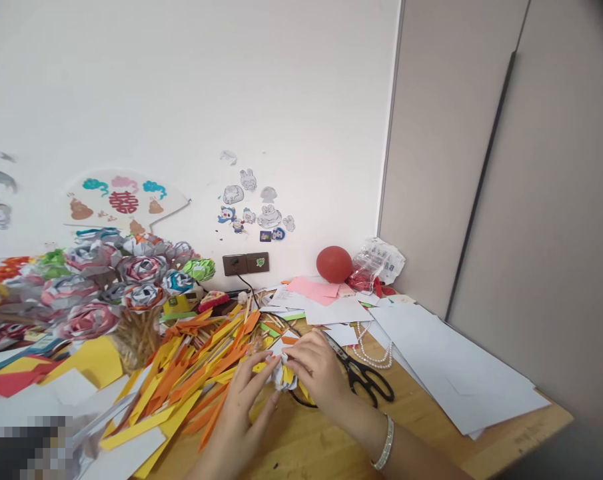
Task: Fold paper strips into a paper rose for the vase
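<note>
Between my two hands, over the wooden table, is a small white and yellow paper flower [284, 377]. My left hand [246, 393] closes on its left side with bent fingers and thumb. From the right, my right hand [318, 370] pinches the flower's upper edge; a sparkling bracelet circles that wrist. Part of the flower is hidden behind the fingers. Black-handled scissors [366, 377] lie just right of my right hand. Left of my left hand spread many orange and yellow paper strips [201, 360].
Finished paper flowers [144, 270] stand bunched at the left. White paper sheets [446, 360] lie at the right, near a pearl string [374, 357]. A red balloon [334, 265] and a plastic bag [378, 263] sit by the wall. A cord runs from the wall socket [245, 263].
</note>
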The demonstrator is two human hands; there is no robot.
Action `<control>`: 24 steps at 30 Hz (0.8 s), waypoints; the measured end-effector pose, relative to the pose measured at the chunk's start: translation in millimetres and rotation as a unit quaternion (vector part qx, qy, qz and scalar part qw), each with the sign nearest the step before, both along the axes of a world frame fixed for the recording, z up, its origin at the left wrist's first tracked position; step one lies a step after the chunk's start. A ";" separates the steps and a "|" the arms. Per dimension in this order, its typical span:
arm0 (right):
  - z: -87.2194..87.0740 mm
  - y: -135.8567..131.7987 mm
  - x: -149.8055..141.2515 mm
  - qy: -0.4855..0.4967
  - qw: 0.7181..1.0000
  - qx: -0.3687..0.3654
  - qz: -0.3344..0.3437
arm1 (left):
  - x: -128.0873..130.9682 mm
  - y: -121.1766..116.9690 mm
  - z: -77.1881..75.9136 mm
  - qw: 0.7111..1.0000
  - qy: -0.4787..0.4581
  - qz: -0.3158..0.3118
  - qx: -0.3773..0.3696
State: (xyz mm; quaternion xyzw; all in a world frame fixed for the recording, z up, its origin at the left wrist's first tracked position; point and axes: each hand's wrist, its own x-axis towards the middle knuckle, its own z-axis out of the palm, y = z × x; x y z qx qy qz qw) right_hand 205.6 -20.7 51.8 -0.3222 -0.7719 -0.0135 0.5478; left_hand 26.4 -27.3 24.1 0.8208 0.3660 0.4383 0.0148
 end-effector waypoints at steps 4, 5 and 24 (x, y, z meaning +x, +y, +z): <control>-0.5 0.1 0.2 -0.010 1.000 0.000 -0.004 | 0.7 1.0 -2.8 0.999 -0.025 0.000 -0.033; -0.9 0.2 0.1 -0.011 1.000 -0.002 -0.005 | 0.8 1.3 -3.4 0.999 -0.028 -0.001 -0.040; -10.4 2.7 -1.6 -0.034 0.998 -0.039 0.020 | 1.0 4.4 3.9 0.997 -0.043 0.003 -0.060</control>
